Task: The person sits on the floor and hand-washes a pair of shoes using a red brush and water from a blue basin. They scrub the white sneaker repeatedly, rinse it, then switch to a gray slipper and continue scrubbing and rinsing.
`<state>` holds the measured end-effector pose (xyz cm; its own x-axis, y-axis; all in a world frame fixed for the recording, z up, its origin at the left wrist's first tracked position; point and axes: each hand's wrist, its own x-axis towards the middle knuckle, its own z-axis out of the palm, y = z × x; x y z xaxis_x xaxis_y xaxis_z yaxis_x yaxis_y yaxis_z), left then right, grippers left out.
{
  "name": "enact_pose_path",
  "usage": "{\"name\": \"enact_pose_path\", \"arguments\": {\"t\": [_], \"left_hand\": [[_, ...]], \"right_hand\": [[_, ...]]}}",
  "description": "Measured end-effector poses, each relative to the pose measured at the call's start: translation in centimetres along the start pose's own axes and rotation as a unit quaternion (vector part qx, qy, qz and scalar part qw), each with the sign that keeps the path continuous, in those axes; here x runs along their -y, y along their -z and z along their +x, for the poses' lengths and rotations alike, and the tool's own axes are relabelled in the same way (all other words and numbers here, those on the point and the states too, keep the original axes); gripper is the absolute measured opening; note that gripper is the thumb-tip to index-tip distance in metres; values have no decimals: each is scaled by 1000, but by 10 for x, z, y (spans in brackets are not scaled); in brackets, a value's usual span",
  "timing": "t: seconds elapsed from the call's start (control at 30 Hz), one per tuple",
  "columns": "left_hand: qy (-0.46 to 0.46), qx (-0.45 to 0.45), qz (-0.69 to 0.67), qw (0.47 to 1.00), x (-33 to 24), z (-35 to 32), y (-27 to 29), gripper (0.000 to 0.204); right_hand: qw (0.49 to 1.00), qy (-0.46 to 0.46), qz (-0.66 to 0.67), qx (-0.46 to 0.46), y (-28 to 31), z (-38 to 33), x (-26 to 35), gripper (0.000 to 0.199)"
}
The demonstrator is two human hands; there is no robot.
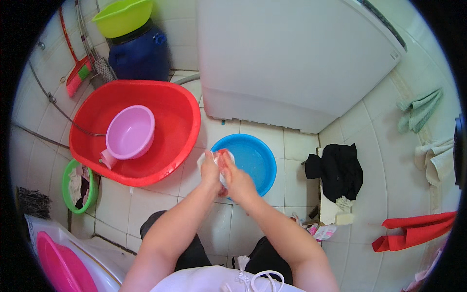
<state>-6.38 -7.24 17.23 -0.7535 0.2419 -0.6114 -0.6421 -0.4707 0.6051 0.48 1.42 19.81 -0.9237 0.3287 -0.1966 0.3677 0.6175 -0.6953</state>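
Both hands are closed together on a wet-looking white and red cloth [230, 156], over the left edge of a blue basin [270, 156]. My left hand [210, 170] grips it on one side, thumb pointing away from me. On the other side my right hand [239, 182] presses against it, close to the left one. White and reddish parts of the cloth show above and below the fingers; what kind of piece it is cannot be made out. The basin stands on the tiled floor, with what looks like water in it.
Left of the basin lies a large red tub [182, 141] holding a pink basin [130, 131]. A green basin [66, 194] with clothes stands beside it. A white appliance [292, 58] rises ahead. Black clothing [340, 168] and a soap bar [344, 219] are at right.
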Motion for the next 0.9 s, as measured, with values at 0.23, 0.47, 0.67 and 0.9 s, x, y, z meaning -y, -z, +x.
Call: {"name": "enact_pose_path", "arguments": {"t": [0.23, 0.47, 0.67, 0.9], "left_hand": [[-38, 83, 48, 995, 1, 7, -2, 67], [-50, 88, 61, 993, -13, 0, -13, 80], [-99, 65, 223, 968, 9, 15, -4, 82], [-230, 82, 371, 896, -1, 6, -6, 76]], "right_hand": [[992, 78, 11, -100, 12, 0, -5, 52], [993, 108, -35, -8, 17, -14, 30, 50], [991, 124, -40, 20, 31, -5, 21, 49], [998, 50, 5, 27, 33, -8, 12, 49]]}}
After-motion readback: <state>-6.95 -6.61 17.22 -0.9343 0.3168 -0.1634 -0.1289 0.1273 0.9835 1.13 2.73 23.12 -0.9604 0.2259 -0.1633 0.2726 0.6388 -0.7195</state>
